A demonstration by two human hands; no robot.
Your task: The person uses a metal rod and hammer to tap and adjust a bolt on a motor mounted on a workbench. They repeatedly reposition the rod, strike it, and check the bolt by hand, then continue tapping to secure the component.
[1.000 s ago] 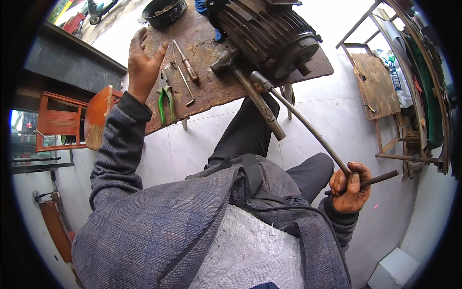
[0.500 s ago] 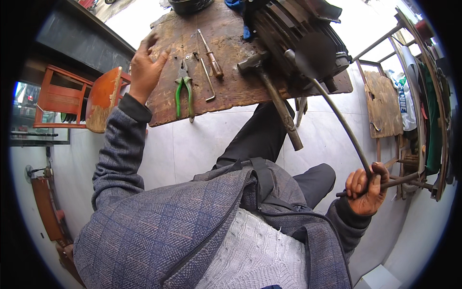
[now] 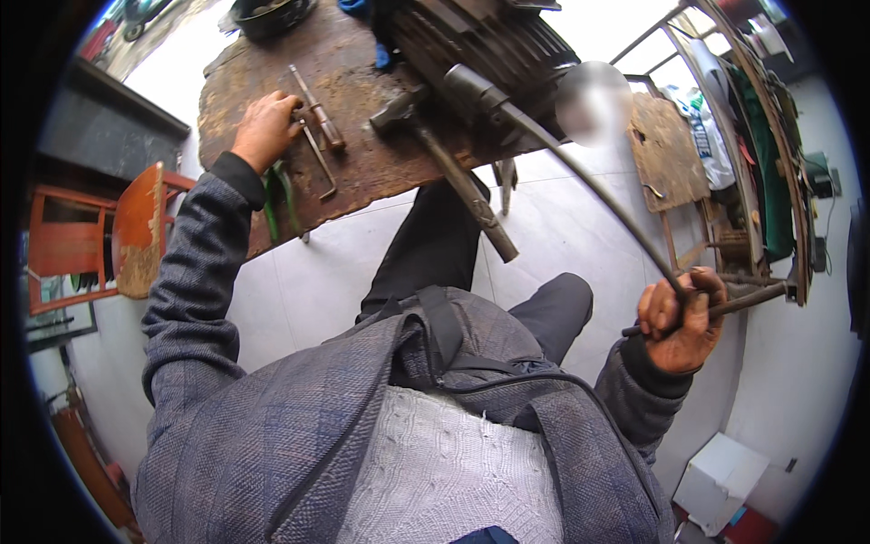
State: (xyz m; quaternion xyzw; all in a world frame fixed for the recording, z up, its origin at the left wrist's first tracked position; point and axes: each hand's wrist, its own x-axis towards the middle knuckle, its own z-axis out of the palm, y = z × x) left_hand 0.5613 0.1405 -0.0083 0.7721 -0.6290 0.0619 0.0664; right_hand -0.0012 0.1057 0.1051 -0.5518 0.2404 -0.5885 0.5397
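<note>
My right hand (image 3: 680,322) is closed around a long metal T-handled bar tool (image 3: 589,186), whose socket-like head lies over the finned motor (image 3: 462,36). My left hand (image 3: 267,127) has come down on the worn wooden table (image 3: 227,100), fingers curled over something small I cannot make out, beside a bent metal rod (image 3: 319,165) and a screwdriver (image 3: 324,127). Green-handled pliers (image 3: 272,204) lie just below that hand, their jaws hidden. A heavy hammer (image 3: 462,199) rests diagonally between my hands, its handle overhanging the table edge. Part of the motor's end is blurred.
A dark round pan (image 3: 267,18) and blue cloth (image 3: 353,9) are at the table's back. A wooden chair (image 3: 136,245) stands left. A metal rack with a board (image 3: 666,145) and bags is right; a white box (image 3: 716,476) sits lower right. My legs are under the table edge.
My left hand has dropped from a raised, spread pose onto the table near the pliers and bent rod, its fingers curling. My right hand still grips the bar tool; the view has shifted.
</note>
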